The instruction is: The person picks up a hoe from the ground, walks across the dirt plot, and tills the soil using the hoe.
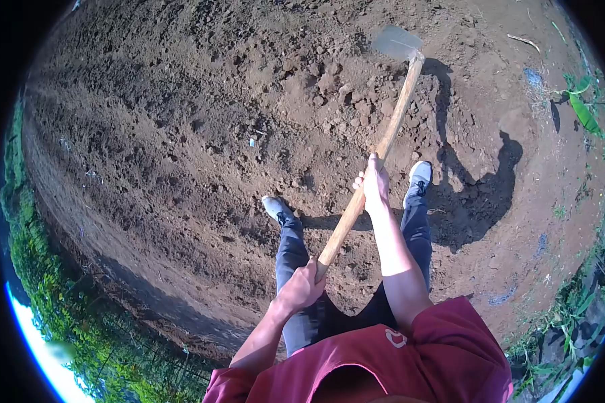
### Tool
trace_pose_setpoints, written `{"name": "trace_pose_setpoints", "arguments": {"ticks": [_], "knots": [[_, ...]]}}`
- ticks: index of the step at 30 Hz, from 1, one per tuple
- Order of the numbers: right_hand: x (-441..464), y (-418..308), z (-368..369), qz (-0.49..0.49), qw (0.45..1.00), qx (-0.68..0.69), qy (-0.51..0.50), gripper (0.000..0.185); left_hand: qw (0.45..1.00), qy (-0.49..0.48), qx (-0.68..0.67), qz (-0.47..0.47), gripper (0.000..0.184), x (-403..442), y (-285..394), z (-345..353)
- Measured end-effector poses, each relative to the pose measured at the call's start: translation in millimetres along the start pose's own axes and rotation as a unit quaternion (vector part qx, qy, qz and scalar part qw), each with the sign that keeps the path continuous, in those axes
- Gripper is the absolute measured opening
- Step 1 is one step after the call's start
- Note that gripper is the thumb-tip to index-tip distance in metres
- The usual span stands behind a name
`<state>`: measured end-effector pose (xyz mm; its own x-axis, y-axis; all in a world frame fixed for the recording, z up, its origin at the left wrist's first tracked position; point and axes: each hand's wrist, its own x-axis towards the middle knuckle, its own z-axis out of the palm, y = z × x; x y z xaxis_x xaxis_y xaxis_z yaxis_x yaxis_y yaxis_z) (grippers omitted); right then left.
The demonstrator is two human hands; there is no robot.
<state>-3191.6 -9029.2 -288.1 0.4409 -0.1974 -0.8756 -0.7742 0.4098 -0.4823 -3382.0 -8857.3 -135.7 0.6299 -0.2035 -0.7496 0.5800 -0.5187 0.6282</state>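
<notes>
A hoe with a long wooden handle (pixel 398 111) slants up and to the right in front of my body. Its flat metal blade (pixel 396 43) is at the far end, over loose brown soil; whether it touches the soil I cannot tell. My left hand (pixel 301 287) is wrapped around the handle's near end, by my thigh. Farther along, my right hand (pixel 374 181) grips the shaft with the arm stretched forward. Clods of earth (pixel 329 84) lie just left of the blade.
My shoes (pixel 420 173) are planted apart on the soil. Rough tilled ground (pixel 148 148) spreads to the left. Smoother dirt (pixel 517 221) lies right, with bluish scraps (pixel 502 297) and a green leaf (pixel 583 113). Plants (pixel 54 289) border the lower left. My shadow (pixel 480 195) falls to the right.
</notes>
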Motion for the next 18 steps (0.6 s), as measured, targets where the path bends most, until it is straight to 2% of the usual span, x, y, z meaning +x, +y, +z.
{"name": "trace_pose_setpoints", "arguments": {"ticks": [4,7,9,12,13,15,17,18], "knots": [[-21,-77,-37,-0.076,0.997,0.029,0.017,0.036,0.997,-0.058,-0.011,0.041,0.029,22,36,17],[-9,-142,-76,-0.132,0.990,0.036,0.038,0.038,0.990,-0.040,0.028,0.131,0.034,66,67,48],[14,-179,-96,-0.149,0.986,0.032,0.062,0.037,0.991,-0.050,0.034,0.119,0.041,112,87,65],[62,-214,-116,-0.194,0.977,0.030,0.082,0.039,0.989,-0.059,0.037,0.131,0.040,180,106,80],[81,-219,-118,-0.194,0.976,0.030,0.090,0.039,0.988,-0.064,0.047,0.134,0.039,201,110,81],[128,-213,-120,-0.191,0.976,0.029,0.102,0.040,0.991,-0.124,0.048,0.033,0.031,231,121,72],[183,-179,-121,-0.146,0.984,0.003,0.104,0.041,0.994,-0.080,0.058,0.041,0.033,248,101,79],[213,-148,-124,-0.114,0.987,-0.034,0.106,0.042,0.993,-0.086,0.074,0.008,0.034,248,92,84]]}}
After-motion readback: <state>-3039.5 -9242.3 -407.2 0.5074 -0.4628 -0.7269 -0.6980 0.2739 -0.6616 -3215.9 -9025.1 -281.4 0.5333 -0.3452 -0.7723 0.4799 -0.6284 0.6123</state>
